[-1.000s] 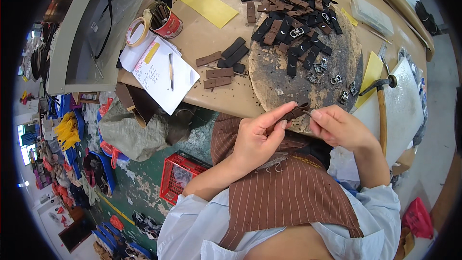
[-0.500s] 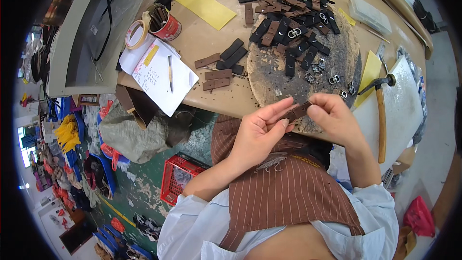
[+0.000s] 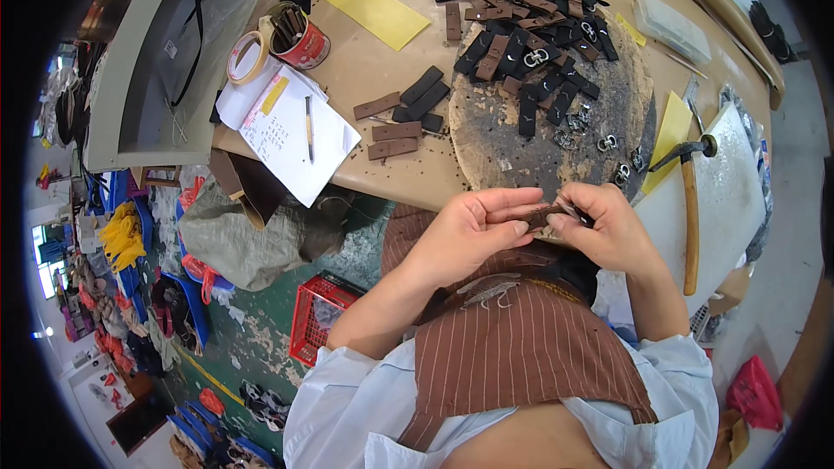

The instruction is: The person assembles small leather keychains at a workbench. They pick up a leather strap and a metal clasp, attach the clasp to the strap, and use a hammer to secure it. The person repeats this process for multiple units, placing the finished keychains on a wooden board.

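Over the near edge of a round, worn board (image 3: 495,139), my two hands hold one brown leather strap (image 3: 543,215) between them. My left hand (image 3: 473,230) pinches its left end between thumb and fingers. With thumb and forefinger, my right hand (image 3: 604,221) grips the other end, where the strap looks bent. Whether any metal piece sits in it is hidden by the fingers. Beyond my hands lie loose metal buckles (image 3: 606,143) and a heap of black and brown straps (image 3: 530,56), some with silver buckles attached.
A hammer (image 3: 689,217) rests on a white slab (image 3: 721,200) at the right. Several straps (image 3: 395,139) lie left of the board. Farther left are an open notebook (image 3: 291,143) with a pen, a tape roll (image 3: 248,56) and a red tin (image 3: 308,48).
Both hands have come slightly lower, and the strap has turned from slanted to nearly level. Its right end now looks folded within my right fingers.
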Demonstrator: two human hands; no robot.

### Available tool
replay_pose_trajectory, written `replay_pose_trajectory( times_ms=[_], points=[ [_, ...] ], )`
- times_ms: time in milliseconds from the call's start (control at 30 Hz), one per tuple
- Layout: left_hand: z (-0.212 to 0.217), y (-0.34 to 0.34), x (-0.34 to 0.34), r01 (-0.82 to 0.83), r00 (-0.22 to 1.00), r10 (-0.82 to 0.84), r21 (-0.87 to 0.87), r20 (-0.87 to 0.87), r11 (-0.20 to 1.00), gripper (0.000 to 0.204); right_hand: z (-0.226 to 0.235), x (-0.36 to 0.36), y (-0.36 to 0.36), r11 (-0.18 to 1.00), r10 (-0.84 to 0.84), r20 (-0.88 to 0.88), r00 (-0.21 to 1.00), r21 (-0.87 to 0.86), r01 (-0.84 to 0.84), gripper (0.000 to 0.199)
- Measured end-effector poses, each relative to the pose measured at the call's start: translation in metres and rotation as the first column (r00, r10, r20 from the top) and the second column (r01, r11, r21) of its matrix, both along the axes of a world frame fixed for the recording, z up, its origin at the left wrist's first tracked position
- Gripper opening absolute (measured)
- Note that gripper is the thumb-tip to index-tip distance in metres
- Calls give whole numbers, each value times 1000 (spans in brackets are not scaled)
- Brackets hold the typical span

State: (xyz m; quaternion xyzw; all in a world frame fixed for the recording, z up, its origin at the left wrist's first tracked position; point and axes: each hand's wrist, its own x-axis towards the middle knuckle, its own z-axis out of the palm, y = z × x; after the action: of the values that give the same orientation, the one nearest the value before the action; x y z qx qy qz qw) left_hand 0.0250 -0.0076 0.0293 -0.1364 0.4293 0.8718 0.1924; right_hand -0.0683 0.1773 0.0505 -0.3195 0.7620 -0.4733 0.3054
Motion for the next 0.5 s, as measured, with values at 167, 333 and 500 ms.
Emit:
replay_pose_trajectory(
  times_ms=[167,333,500],
  points=[
    [0,-4,-1,77,997,-77,-82,0,994,36,8,1,-2,1000,18,-53,998,23,-16,13],
    [1,2,2,41,995,-65,-276,-76,960,30,8,7,-3,999,22,-83,996,48,-18,12],
    [-4,15,5,-106,981,-16,-602,-194,791,27,-2,9,-7,994,-13,-138,990,110,28,12]
  ],
)
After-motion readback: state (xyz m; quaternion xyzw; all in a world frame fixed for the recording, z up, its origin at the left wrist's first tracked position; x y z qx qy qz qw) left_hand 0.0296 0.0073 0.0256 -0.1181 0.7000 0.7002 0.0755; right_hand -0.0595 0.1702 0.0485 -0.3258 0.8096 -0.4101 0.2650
